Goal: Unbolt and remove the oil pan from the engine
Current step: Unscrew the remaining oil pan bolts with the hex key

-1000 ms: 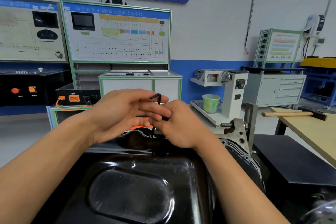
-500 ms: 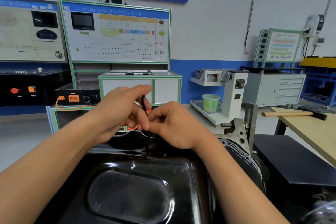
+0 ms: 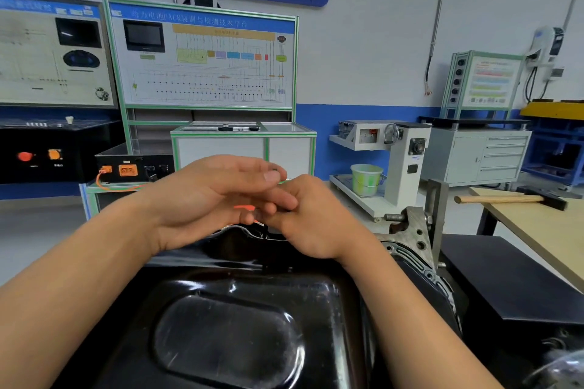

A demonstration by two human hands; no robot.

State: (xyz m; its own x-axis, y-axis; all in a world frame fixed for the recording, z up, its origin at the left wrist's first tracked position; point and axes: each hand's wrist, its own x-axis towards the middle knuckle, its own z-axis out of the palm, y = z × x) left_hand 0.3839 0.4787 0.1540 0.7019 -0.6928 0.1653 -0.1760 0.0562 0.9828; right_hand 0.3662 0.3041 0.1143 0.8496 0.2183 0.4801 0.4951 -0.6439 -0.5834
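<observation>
A glossy black oil pan (image 3: 227, 331) fills the lower middle of the view, lying on the engine with its flat bottom facing me. Both hands meet over its far edge. My left hand (image 3: 208, 196) reaches across from the left, its fingers over a thin black hex key (image 3: 274, 171), of which only the tip shows at my fingertip. My right hand (image 3: 313, 218) curls around the key's lower part just above the pan's far rim. The bolt under the key is hidden by my fingers.
The engine's grey metal flange (image 3: 410, 237) sticks out right of the pan. A wooden table (image 3: 543, 230) with a hammer (image 3: 512, 199) stands at the right. A green bucket (image 3: 366, 180) sits on a white cart. Training panels (image 3: 202, 57) line the back wall.
The hex key has been turning between my fingers: its bent end stood above my hands a second ago and now only its tip shows. My left fingers have stretched further right.
</observation>
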